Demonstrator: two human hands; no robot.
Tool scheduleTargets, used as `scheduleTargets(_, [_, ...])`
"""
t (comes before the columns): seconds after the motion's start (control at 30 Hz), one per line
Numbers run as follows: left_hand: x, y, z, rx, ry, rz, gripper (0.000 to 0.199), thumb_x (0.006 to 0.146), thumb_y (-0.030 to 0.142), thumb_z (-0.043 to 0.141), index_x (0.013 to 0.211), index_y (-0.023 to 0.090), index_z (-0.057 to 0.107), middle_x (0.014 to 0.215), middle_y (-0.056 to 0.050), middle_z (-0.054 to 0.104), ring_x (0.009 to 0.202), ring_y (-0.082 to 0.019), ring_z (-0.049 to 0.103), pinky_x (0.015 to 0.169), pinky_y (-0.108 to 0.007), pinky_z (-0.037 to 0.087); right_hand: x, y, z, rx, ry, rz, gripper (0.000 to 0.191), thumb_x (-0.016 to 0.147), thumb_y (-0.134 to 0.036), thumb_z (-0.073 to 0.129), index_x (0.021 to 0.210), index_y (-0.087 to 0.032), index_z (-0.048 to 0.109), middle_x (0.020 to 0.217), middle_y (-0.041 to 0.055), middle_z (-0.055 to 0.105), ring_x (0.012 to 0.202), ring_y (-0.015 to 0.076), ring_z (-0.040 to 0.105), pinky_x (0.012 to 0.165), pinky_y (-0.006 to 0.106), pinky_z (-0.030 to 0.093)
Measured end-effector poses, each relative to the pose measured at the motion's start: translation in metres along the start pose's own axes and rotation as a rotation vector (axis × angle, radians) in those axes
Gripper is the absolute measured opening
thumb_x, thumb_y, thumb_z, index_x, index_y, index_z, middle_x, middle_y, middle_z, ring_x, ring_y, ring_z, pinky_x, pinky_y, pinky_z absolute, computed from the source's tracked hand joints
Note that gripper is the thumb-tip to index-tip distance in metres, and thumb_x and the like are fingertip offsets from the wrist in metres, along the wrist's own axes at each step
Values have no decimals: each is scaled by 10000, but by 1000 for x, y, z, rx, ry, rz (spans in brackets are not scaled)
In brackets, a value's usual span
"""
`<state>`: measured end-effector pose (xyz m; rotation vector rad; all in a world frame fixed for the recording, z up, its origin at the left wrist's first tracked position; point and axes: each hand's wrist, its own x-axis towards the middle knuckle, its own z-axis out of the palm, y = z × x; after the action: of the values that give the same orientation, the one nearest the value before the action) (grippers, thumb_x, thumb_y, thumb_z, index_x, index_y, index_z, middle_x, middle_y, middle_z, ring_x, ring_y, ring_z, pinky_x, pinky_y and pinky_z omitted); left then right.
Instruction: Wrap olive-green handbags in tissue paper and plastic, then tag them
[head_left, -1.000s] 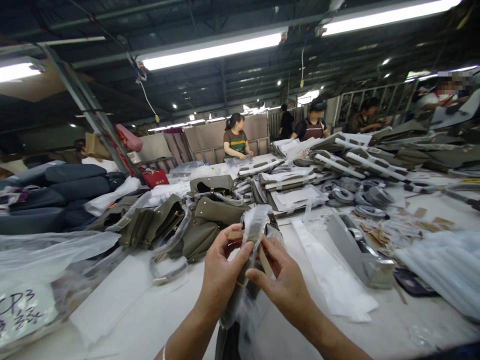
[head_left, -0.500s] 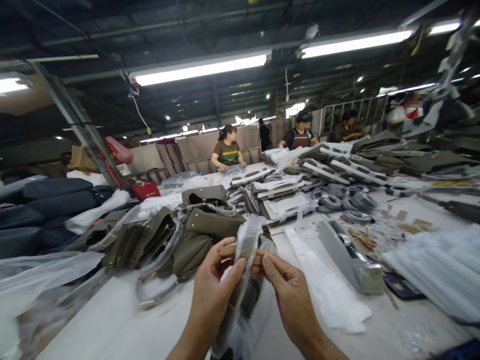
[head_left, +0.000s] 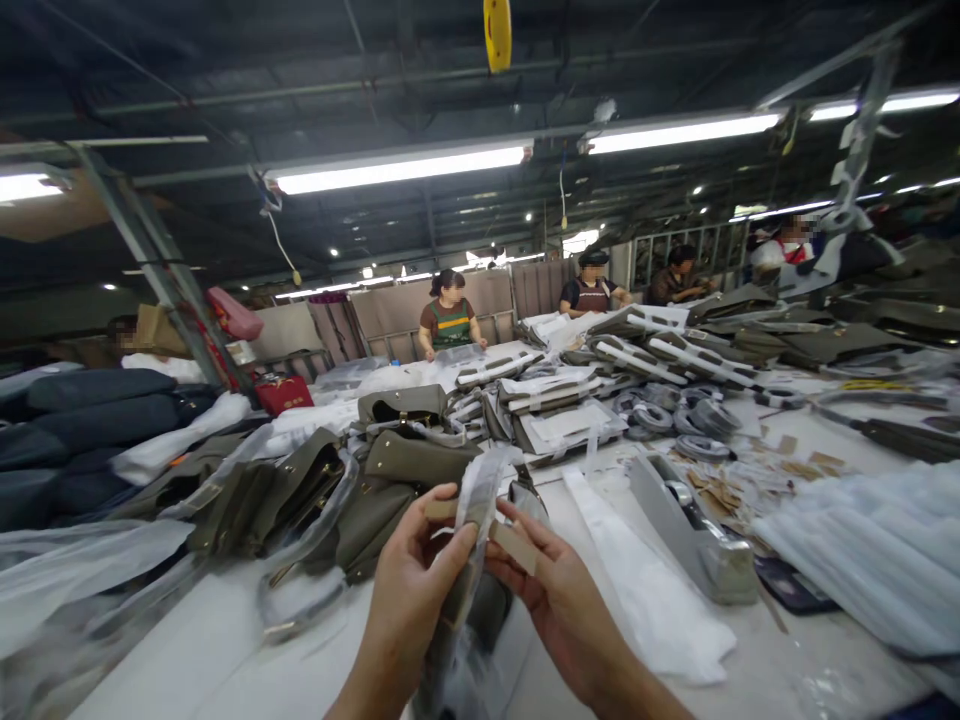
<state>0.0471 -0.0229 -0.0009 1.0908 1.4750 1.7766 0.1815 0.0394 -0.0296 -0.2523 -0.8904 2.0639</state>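
My left hand (head_left: 409, 580) is closed around a strap in clear plastic wrap (head_left: 480, 482), its thumb pressing on the front. A short brown cardboard strip (head_left: 516, 547) crosses this wrapped strap, with ends sticking out on both sides. The strip's right end lies at the fingers of my right hand (head_left: 570, 590), which are bent around it and look closed on it. Below my hands, the strap runs down toward a dark, plastic-covered piece, partly hidden by my left wrist. Just beyond my hands lie olive handbags (head_left: 420, 455).
To the right stand a grey tape dispenser (head_left: 686, 530) and white foam sheets (head_left: 847, 550). A white foam strip (head_left: 645, 590) lies beside my right hand. Cardboard scraps (head_left: 724, 495) and wrapped rolls are behind. Navy bags (head_left: 109, 410) are stacked left. Several co-workers sit across the table.
The cardboard strip's right end has swung out and now slants down to the right, showing more of its face. My right fingers have shifted around it. The view has tilted slightly.
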Motion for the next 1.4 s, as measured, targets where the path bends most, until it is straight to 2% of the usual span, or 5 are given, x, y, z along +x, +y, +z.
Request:
scheduleTargets(0.17, [-3,-3,2,45,-30,47,524,796,377,754,1261,219,571,1159,-78,693,987,-196,676,854,-278,529,3,-5,13,-134,-94,-40,347,848,-346,739,1174,-230,719,1085,68,716,997,209,644,978,380,486])
scheduleTargets(0.5, [-1,-4,5,186,19,130,505,795,340,725,1253,204,564,1120,-69,699,987,-204,674,904,-316,517,12,-4,7,-298,-52,-43,258,828,-406,741,1005,-219,741,856,30,666,825,183,599,879,348,494])
scheduleTargets(0.67, [-5,-3,10,252,68,173,454,813,369,719,1216,194,605,1101,-78,713,998,-219,679,932,-337,517,16,0,4,-457,50,-158,219,836,-422,717,870,-208,687,743,-1,587,728,166,535,794,307,473])
scheduleTargets(0.97, [-15,17,1,-43,-6,-7,511,854,419,677,1307,198,594,1205,-94,709,1143,-247,646,992,-323,504,18,6,0,-452,54,-184,268,803,-421,746,776,-202,595,730,-5,569,708,156,516,664,259,437])
scheduleTargets(1.4, [-1,23,-3,67,-28,-23,423,784,355,760,1138,163,632,944,-64,747,860,-190,707,770,-273,557,17,6,-1,-462,82,-202,352,740,-409,801,731,-197,520,697,-29,490,643,120,461,586,226,402])
